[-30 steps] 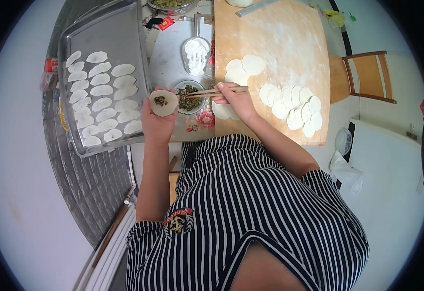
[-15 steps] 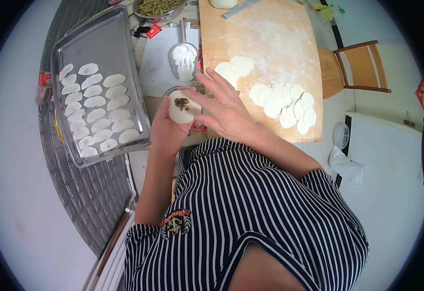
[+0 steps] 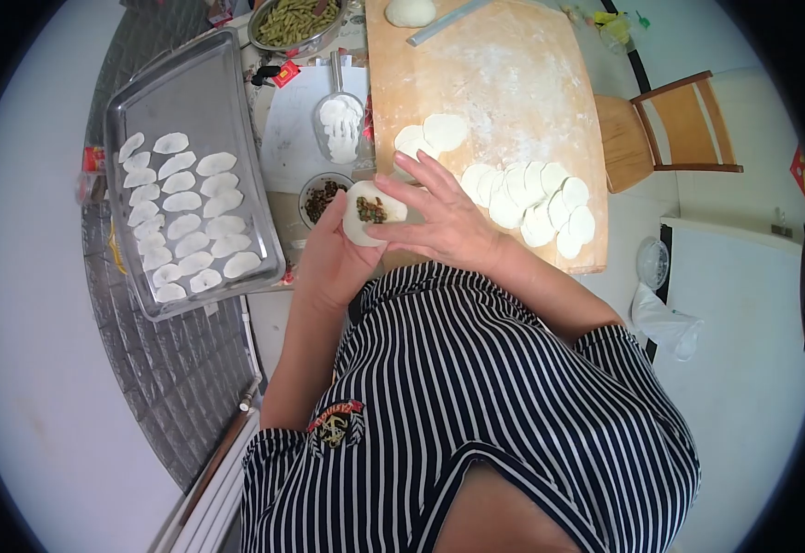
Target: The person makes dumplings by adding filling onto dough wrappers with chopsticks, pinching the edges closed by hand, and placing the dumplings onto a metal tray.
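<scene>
A round dumpling wrapper (image 3: 358,232) with a small heap of dark green and brown filling (image 3: 373,210) at its middle is held in front of my chest. From the left and below, my left hand (image 3: 331,263) cups it. My right hand (image 3: 453,221) grips its right side, with fingertips and thumb at the edge. Just behind my left hand stands a bowl of filling (image 3: 321,195), partly covered by the hand and wrapper. Folded dumplings (image 3: 181,202) lie in rows on a metal tray (image 3: 176,92) to the left.
Overlapping wrappers (image 3: 517,195) and a smaller group (image 3: 444,132) lie on the floured wooden board (image 3: 504,74). Dough (image 3: 410,11) and a flat metal strip (image 3: 448,22) are at its far end. A flour scoop (image 3: 339,124), a bowl of green pieces (image 3: 296,23) and a chair (image 3: 679,129) stand farther out.
Both hands and the wrapper have shifted slightly right and down in view, uncovering more of the filling bowl. My right fingers have closed around the wrapper's right side, which now curves up.
</scene>
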